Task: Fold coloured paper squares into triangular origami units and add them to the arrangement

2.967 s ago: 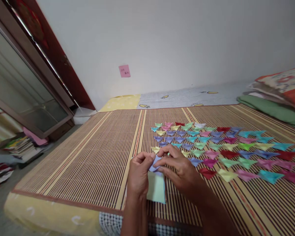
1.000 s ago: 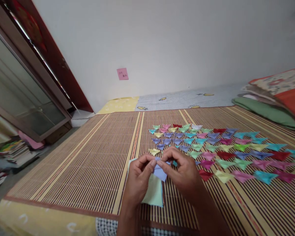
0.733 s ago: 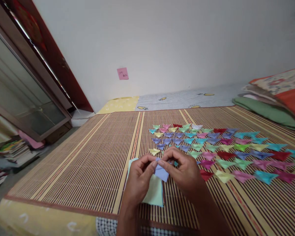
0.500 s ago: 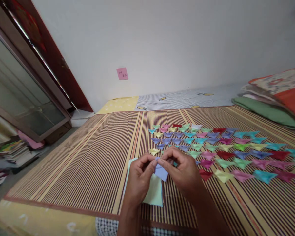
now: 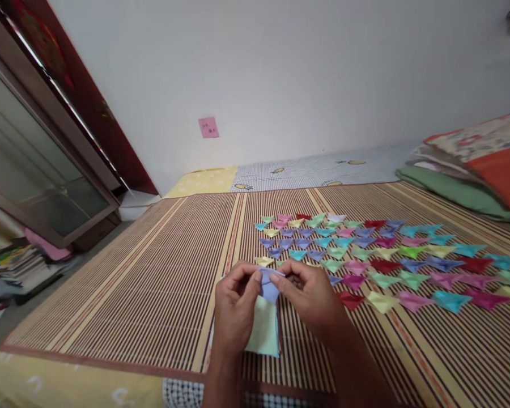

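A small piece of folded purple paper (image 5: 269, 289) is held between both hands, near the front of the striped mat. My left hand (image 5: 237, 306) pinches its left side between thumb and fingers. On the other side, my right hand (image 5: 308, 294) is closed on the paper with the thumb pressed over its face. Just under and behind the hands lies a stack of pale green paper sheets (image 5: 264, 331), partly covered by my left hand. Rows of small folded paper shapes in many colours, such as a yellow one (image 5: 381, 301), spread out to the right.
The striped bamboo mat (image 5: 153, 272) covers a bed against a white wall. Folded bedding and a green pillow (image 5: 450, 190) are piled at the far right. A pink note (image 5: 208, 127) is stuck on the wall. Magazines (image 5: 17, 260) are stacked at the left.
The purple paper has turned in my fingers, and its upper edge now shows wider between the thumbs. My right thumb has shifted across its face. The view has moved slightly.
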Demonstrator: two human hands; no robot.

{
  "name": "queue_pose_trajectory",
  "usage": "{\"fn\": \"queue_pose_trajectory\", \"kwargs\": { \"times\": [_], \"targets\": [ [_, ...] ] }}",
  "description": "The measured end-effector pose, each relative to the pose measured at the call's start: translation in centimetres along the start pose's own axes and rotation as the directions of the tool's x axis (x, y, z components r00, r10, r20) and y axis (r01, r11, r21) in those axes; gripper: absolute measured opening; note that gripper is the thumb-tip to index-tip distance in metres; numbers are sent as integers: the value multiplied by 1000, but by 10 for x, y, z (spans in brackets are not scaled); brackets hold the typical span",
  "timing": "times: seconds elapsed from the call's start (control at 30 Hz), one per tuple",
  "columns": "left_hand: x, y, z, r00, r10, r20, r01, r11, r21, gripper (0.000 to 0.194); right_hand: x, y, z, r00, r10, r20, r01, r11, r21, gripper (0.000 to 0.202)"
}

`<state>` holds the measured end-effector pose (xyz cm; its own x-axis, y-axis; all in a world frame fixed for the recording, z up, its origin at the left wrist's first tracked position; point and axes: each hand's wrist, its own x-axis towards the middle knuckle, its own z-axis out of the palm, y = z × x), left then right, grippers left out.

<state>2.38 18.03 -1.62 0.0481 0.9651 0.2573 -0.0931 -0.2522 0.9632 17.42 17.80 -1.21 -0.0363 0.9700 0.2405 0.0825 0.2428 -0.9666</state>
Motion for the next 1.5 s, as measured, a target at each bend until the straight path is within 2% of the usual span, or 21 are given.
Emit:
{"fn": "queue_pose_trajectory", "kwargs": {
  "times": [0.13,0.37,0.57,0.7,0.83,0.93,1.03,1.2,1.4,1.5],
  "targets": [
    [0,2,-1,996,81,-29,-78,993,93,16,1,1,-1,1000,-20,19,19,997,80,23],
    [0,6,-2,981,195,-26,-181,947,264,16,1,1,-5,999,-38,30,38,999,-1,33],
    [0,2,-1,991,128,-34,-118,972,204,16,0,-3,-3,989,-151,0,150,982,-112,26],
    [-2,1,1,995,91,-31,-83,978,193,15,-1,-7,2,983,-183,-3,182,979,-89,19],
    [-2,1,6,998,59,-30,-55,990,130,26,0,-4,7,982,-162,-97,158,986,-48,18],
    [0,2,9,998,-53,-29,53,999,-5,27,0,1,8,965,-171,-199,170,985,-21,15],
    [2,3,10,991,-133,8,133,990,-55,24,0,3,9,938,-211,-276,207,977,-43,12],
    [2,5,12,995,-103,5,103,987,-121,27,-2,-1,10,896,-300,-328,267,953,-144,11],
    [0,6,12,999,-12,46,18,992,-126,20,-2,2,10,921,-253,-295,252,967,-43,12],
    [-1,6,14,998,-47,29,50,991,-120,23,-2,2,12,899,-278,-337,273,960,-63,11]
  ]
}}
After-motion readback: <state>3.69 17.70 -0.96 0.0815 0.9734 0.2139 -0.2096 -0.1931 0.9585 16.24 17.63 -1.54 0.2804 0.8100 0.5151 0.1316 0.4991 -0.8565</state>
